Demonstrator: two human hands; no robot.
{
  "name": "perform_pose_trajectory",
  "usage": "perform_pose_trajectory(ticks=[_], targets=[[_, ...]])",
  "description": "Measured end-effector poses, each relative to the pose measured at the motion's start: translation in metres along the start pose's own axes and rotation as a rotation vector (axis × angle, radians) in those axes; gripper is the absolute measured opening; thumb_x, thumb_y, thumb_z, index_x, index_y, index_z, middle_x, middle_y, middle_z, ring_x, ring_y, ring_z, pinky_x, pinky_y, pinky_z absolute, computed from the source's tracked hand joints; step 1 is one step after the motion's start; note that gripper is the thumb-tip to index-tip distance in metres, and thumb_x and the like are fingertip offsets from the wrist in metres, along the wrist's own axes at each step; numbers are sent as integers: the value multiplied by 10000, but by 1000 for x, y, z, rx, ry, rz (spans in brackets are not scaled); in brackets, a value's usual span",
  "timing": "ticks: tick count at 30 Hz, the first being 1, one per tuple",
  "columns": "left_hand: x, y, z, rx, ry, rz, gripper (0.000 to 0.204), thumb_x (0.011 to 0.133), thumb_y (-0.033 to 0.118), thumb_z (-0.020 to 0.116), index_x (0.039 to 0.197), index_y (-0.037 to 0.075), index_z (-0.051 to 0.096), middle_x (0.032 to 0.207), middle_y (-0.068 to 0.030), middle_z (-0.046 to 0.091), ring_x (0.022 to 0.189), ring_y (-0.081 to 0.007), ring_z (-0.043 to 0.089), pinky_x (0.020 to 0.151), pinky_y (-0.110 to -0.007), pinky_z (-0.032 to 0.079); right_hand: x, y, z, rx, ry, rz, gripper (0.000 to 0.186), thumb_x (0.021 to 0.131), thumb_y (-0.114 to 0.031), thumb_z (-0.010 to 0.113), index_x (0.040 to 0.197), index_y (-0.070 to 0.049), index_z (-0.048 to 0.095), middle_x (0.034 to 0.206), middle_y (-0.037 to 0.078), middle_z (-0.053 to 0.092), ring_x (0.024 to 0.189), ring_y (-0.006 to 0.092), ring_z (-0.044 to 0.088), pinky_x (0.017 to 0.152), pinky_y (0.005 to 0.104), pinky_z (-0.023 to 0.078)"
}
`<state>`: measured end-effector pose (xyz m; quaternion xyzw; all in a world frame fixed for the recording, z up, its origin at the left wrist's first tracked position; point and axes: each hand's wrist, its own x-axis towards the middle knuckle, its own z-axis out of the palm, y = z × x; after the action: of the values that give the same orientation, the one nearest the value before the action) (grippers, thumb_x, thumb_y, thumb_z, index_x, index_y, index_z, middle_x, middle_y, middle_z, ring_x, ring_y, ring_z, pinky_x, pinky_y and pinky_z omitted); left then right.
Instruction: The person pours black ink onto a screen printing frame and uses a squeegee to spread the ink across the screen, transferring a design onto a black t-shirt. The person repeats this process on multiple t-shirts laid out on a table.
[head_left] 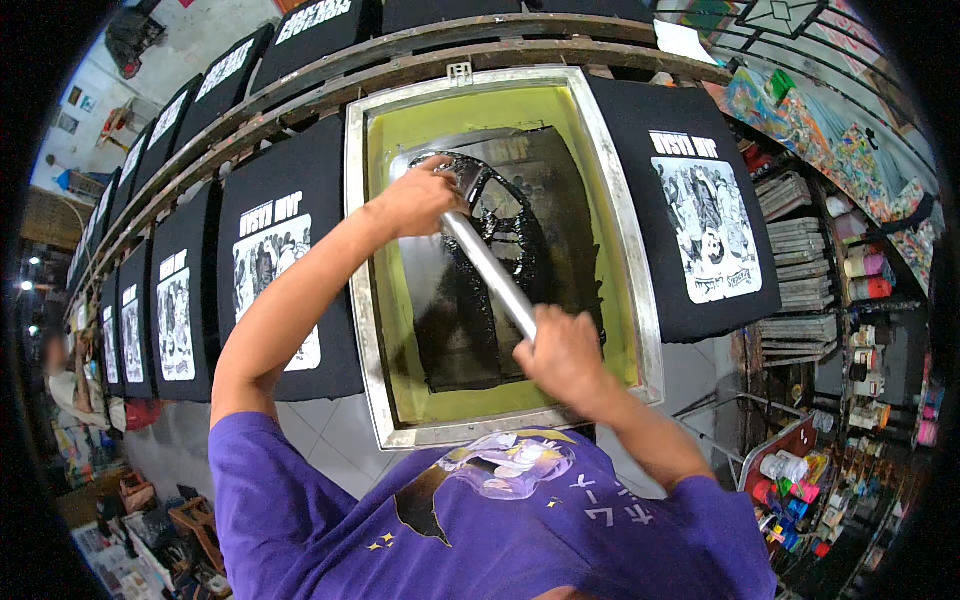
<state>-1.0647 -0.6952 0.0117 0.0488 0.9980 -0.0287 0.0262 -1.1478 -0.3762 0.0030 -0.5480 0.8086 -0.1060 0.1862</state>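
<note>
Both hands on a metal squeegee (490, 272) lying diagonally across the mesh of a screen-printing frame (640, 290). Left hand (415, 200) has its grip clamped on the squeegee's upper end, right hand (562, 355) has its grip clamped on the lower end, fingers wrapped round the handle. The squeegee blade sits in black ink (520, 225) smeared over the yellow-green mesh, roughly mid-screen. The aluminium frame lies flat over a print station on a long curved wooden rail (300, 95). Just beside the frame on each side: a printed black T-shirt on the left (275, 250) and another on the right (700, 215), both with white graphic prints, more shirts running off along the rail to the left. Shelves with stacked screens and ink bottles (790, 480) sit at far right. The person wears a purple shirt (500, 530).
</note>
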Motion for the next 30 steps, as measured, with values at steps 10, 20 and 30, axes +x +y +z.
perform_pose_trajectory(ticks=[10,20,30], targets=[[-4,-62,50,-124,272,-685,329,775,341,824,916,67,708,862,-194,710,872,-412,691,766,-506,558,277,104,-57,-306,410,-286,382,716,-51,738,1093,-113,748,922,154,741,924,356,701,833,486,480],[12,-110,66,-184,267,-696,440,721,448,852,1035,149,778,857,-191,733,829,-391,713,750,-493,568,341,118,-49,-424,354,-294,325,698,-77,687,1007,-128,774,878,186,726,890,369,703,821,491,519],[-55,34,63,-268,232,-620,403,670,109,726,1064,162,790,891,-157,740,792,-335,720,761,-456,590,147,97,-21,-313,261,-291,308,670,-56,767,964,-113,694,987,106,689,974,309,654,902,467,460]])
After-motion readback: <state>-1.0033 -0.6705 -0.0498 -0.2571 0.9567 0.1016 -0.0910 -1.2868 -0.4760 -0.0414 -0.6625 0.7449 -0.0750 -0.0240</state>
